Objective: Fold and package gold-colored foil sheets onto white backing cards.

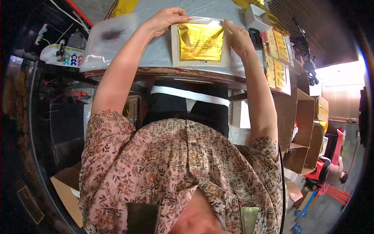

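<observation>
A flat off-white card (175, 52) lies on the pale-covered table in front of me, with a shiny gold foil square (200, 43) carrying small dark print on its face. Clear plastic film (200, 19) glints along the card's far edge, apparently a sleeve around it. My left hand (169, 20) pinches the far left corner, its fingers closed on the film. At the far right corner, my right hand (238, 38) has its fingers bent over the edge, thumb side toward the card. Exactly what the right fingertips grip is partly hidden.
Left of the card lies a stack of clear plastic bags (105, 41). Yellow printed packs (278, 50) and a small white open box (257, 18) sit at right. Cardboard boxes (302, 130) stand on the right. Another person (335, 171) is farther off at the lower right.
</observation>
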{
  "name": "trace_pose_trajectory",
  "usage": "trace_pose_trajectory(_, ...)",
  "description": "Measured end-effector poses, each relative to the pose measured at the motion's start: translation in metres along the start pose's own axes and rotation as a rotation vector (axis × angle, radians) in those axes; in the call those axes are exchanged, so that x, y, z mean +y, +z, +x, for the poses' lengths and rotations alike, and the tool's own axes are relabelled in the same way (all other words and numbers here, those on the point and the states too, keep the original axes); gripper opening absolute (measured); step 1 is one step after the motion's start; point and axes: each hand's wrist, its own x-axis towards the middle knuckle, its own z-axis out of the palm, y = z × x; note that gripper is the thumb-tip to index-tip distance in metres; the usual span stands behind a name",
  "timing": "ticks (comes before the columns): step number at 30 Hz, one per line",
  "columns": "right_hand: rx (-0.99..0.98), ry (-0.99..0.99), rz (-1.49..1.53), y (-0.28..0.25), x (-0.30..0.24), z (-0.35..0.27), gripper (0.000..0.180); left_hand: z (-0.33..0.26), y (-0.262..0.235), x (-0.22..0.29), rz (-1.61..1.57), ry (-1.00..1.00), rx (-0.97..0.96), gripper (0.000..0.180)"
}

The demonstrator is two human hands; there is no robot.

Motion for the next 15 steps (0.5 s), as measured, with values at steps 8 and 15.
trace_pose_trajectory(8, -0.399, -0.114, 0.339, 0.014, -0.046, -0.024, 0.034, -0.064, -0.046, 0.012, 0.027, -0.019, 0.124, 0.047)
trace_pose_trajectory(15, -0.819, 0.049, 0.115, 0.044, -0.067, -0.033, 0.057, -0.227, -0.054, 0.097, 0.307, 0.202, 0.341, 0.022)
